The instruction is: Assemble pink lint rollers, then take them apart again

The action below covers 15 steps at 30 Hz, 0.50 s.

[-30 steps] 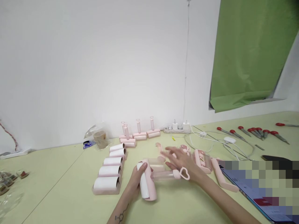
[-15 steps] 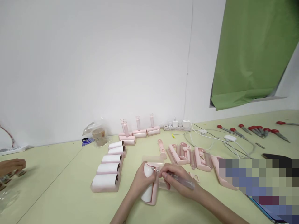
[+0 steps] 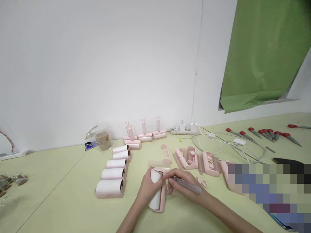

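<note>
My left hand (image 3: pixel 146 188) is closed around a pink lint roller head with a white roll (image 3: pixel 157 193), held upright on the pale green table (image 3: pixel 73 200). My right hand (image 3: pixel 185 189) pinches a clear pen-like screwdriver (image 3: pixel 187 185), its tip touching the top end of the roller. A clear plastic cover (image 3: pixel 159 164) lies just behind the roller.
A row of white rolls in pink holders (image 3: pixel 113 174) lies to the left. Assembled rollers (image 3: pixel 143 136) stand by the wall. Loose pink parts (image 3: pixel 196 160) lie to the right, then a power strip (image 3: pixel 183 130) with white cables and several red-handled tools (image 3: pixel 264 134).
My right hand went from open above the pink parts to pinching the clear screwdriver at the roller's top. Another person's hand, seen at far left half a second ago, is gone.
</note>
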{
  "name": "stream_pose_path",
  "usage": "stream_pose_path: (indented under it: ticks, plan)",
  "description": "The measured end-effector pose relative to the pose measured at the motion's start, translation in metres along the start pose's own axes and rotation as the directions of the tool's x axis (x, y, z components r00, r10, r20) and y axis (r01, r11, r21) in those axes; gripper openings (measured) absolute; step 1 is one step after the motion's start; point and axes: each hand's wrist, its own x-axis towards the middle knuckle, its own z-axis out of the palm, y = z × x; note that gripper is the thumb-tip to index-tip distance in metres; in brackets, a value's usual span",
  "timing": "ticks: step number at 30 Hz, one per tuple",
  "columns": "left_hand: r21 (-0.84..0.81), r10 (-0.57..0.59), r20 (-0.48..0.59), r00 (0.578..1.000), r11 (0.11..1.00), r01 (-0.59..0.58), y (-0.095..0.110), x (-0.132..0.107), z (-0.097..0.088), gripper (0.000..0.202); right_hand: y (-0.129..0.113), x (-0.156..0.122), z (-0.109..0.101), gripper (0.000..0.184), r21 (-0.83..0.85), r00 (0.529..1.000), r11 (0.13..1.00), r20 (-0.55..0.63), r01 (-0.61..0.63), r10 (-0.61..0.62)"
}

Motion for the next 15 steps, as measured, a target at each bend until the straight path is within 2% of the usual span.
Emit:
stream_pose_path:
  ticks: [3,6,9,12,15]
  plan:
    - [0.01,0.015,0.0,1.0,1.0,-0.015,0.003,-0.001,-0.001,0.02,0.004,0.001,-0.001,0.019,0.026,0.999,0.999,-0.025,-0.027,0.027]
    - [-0.004,0.003,0.026,1.0,1.0,-0.003,0.005,-0.002,0.0,0.019,0.006,0.0,0.0,0.019,-0.009,1.0,1.0,-0.002,-0.024,0.024]
    - [-0.014,0.016,0.043,0.999,1.0,-0.016,0.004,-0.002,0.0,0.017,0.004,0.0,0.001,0.018,-0.158,0.999,0.987,0.035,0.004,0.002]
    - [0.026,0.04,0.031,0.999,0.999,-0.04,0.0,-0.002,0.0,0.017,0.008,0.001,0.003,0.017,-0.401,0.995,0.911,0.016,0.094,-0.095]
    - [0.064,0.028,-0.003,1.0,0.998,-0.027,-0.004,-0.003,0.002,0.018,0.021,0.002,0.007,0.019,-0.497,0.971,0.841,0.016,0.214,-0.238]
